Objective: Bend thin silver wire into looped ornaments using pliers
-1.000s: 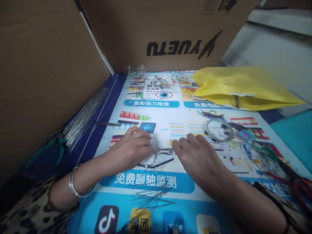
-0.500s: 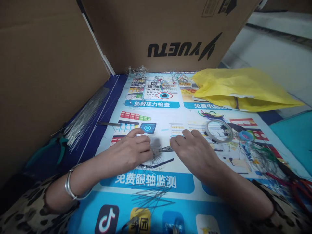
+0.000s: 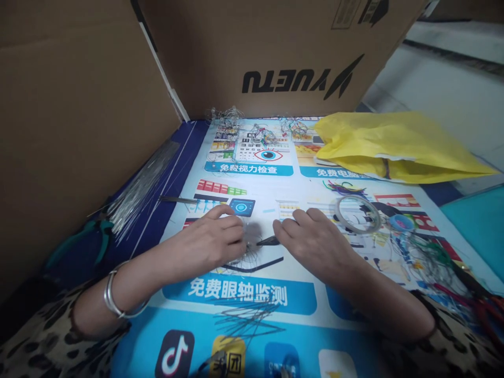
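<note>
My left hand (image 3: 208,242) rests on the printed blue poster (image 3: 252,294), fingers pinched on a small tangle of thin wire (image 3: 252,242). A silver bangle (image 3: 112,294) circles that wrist. My right hand (image 3: 315,239) lies just to the right, fingers closed on small dark pliers (image 3: 270,241) whose tip points at the wire tangle. The two hands are a few centimetres apart. A dark curved wire (image 3: 255,264) lies on the poster just below them.
A bundle of straight silver wires (image 3: 137,191) lies at left with teal-handled pliers (image 3: 84,239). Loose cut wires (image 3: 246,317) lie near me. A tape roll (image 3: 357,214), coloured wire scraps (image 3: 421,249), a yellow bag (image 3: 394,144) and red-handled pliers (image 3: 486,310) sit right. Cardboard walls (image 3: 79,105) stand behind.
Both hands have shifted slightly farther up the poster, and the right hand has drawn the pliers closer to the wire tangle. The view has drifted a little.
</note>
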The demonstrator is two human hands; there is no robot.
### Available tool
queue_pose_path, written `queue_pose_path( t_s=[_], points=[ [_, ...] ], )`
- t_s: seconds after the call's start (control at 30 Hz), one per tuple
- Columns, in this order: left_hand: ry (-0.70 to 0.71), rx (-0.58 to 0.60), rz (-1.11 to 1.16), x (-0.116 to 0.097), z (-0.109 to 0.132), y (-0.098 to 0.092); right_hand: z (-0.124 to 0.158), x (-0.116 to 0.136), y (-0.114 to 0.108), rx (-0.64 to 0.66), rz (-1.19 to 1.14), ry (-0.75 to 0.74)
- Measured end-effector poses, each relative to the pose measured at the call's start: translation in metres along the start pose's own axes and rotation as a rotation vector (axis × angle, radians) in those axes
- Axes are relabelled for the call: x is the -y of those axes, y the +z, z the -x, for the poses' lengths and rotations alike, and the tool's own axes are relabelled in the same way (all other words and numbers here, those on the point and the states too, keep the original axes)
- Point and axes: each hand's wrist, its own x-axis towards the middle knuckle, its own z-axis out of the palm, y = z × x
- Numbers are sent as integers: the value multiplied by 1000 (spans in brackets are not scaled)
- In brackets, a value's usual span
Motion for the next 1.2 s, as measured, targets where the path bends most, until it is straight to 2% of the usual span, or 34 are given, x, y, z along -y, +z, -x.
queue_pose_path(
  t_s=[0.2, 0.43, 0.7, 0.87, 1.1, 1.2],
  points=[
    [-18, 67, -16, 3, 3, -2, -1, -5, 2, -19, 15, -34],
    [-55, 64, 15, 1, 3, 0, 0, -10, 4, -27, -27, -48],
    [-46, 54, 111, -6, 2, -6, -3, -10, 7, -43, -49, -62],
    [-39, 52, 130, -8, 4, -3, -7, -11, 9, -53, -52, -63],
    [-114, 48, 139, -17, 3, 2, -1, -10, 6, 37, -101, 89],
    [-138, 26, 128, -18, 4, 4, 7, -2, -5, 136, -206, 186]
  ],
)
